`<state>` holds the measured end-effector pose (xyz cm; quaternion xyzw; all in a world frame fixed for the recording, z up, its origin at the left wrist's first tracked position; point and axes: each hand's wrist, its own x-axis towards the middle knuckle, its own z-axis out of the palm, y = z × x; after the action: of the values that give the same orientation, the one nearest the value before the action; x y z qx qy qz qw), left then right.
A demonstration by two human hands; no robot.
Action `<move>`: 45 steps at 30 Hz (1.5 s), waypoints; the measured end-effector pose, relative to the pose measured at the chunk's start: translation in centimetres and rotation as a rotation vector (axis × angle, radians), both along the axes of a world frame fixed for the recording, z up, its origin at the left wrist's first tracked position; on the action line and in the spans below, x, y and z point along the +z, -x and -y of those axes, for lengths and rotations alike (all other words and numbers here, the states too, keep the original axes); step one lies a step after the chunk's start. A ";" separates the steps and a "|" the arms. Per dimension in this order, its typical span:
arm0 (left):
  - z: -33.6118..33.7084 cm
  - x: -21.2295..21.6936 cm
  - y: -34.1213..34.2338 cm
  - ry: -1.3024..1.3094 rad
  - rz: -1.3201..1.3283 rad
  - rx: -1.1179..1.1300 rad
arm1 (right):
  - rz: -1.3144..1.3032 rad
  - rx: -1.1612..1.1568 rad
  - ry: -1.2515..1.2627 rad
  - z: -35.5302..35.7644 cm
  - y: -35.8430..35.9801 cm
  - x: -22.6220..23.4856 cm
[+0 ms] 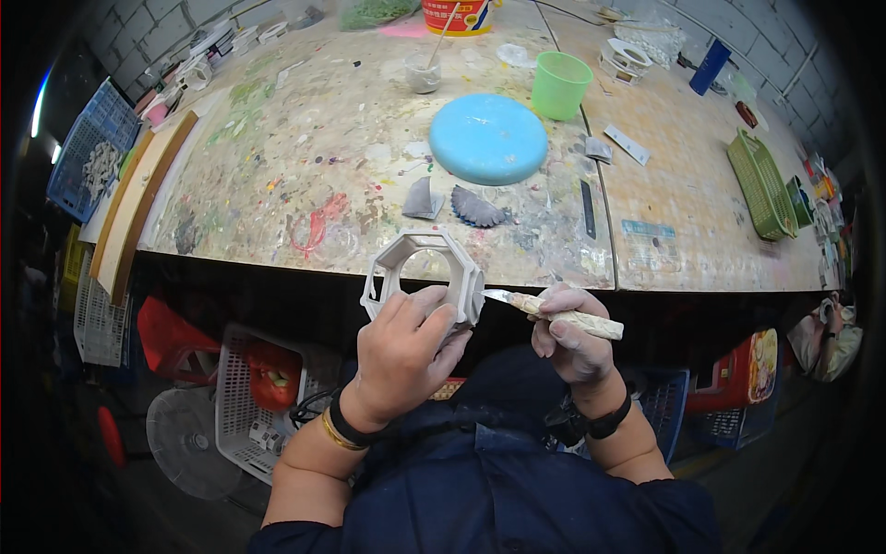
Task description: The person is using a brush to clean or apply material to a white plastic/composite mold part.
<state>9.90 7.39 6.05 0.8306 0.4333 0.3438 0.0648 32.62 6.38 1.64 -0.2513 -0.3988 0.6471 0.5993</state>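
Note:
My left hand (406,351) is closed on a whitish octagonal frame (442,246) with open sides, held up at the table's near edge. In my right hand (574,337) is a craft knife (589,322) with a pale wrapped handle, gripped between thumb and fingers. Its short metal blade points left, with the tip at or close to the frame's right side; contact cannot be made out. Both hands have whitish dust on the fingers. Just beyond the frame lie a folded piece of grey sandpaper (423,199) and a dark scalloped piece (477,208).
A round blue turntable (488,138) stands mid-table, beside a green cup (560,85) and a small jar (424,76) holding a stick. Wooden boards (148,203) lie at the left edge near a blue basket (92,152). A green basket (761,185) sits at right.

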 end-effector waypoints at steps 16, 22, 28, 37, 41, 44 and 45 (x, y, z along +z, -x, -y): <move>-0.2 -0.1 0.0 0.054 0.082 -0.037 | -0.038 0.019 -0.017 0.1 0.2 -0.5; -0.1 0.0 -0.1 0.055 0.102 -0.041 | -0.032 0.013 -0.016 0.2 0.4 -0.8; 0.0 0.0 -0.2 0.027 0.073 -0.010 | -0.025 -0.024 -0.041 0.4 0.0 -0.1; 0.1 0.2 -0.5 -0.005 -0.002 0.014 | 0.364 -0.099 -0.318 0.5 -0.5 0.7; 0.0 0.1 -0.6 -0.008 0.002 0.007 | 0.365 -0.108 -0.303 0.5 -0.7 0.4; 0.0 0.0 -0.6 -0.047 -0.008 0.000 | 0.329 -0.105 -0.286 0.4 -0.6 0.3; 0.0 0.0 -0.6 -0.023 0.001 -0.007 | 0.328 -0.106 -0.285 0.5 -0.6 0.3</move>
<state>10.50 7.34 6.06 0.8326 0.4265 0.3489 0.0568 33.20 5.92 1.90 -0.2867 -0.5646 0.5022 0.5889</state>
